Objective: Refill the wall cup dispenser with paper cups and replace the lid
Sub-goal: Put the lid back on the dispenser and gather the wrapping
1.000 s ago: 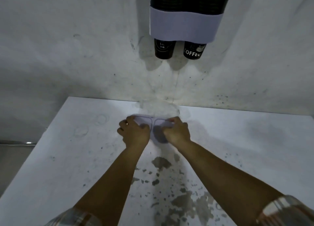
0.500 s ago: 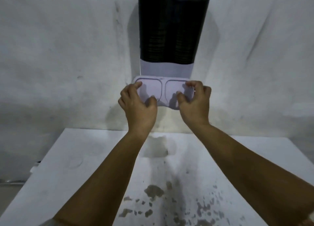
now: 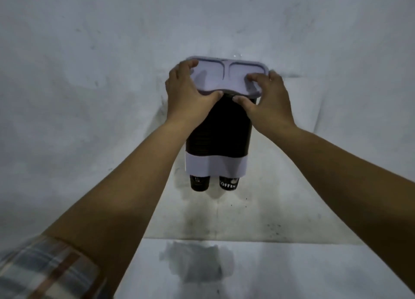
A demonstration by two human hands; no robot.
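The dispenser (image 3: pixel 219 128) on the wall looks full: dark cup stacks fill both columns, and two cups (image 3: pixel 213 183) poke out at six o'clock. Both hands hold the lid (image 3: pixel 224 77) at its twelve o'clock end, left hand (image 3: pixel 187 94) at nine, right hand (image 3: pixel 267 98) at three, fingers curled round its edges. It appears tilted, not yet seated; pressing it down remains.

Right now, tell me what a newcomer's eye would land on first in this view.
First, the pale lid held at the top of the wall dispenser, gripped by the left hand and the right hand at its two ends. Next, the dark dispenser body packed with cups, with two black cups poking out beneath its white band, one reading COFFEE.
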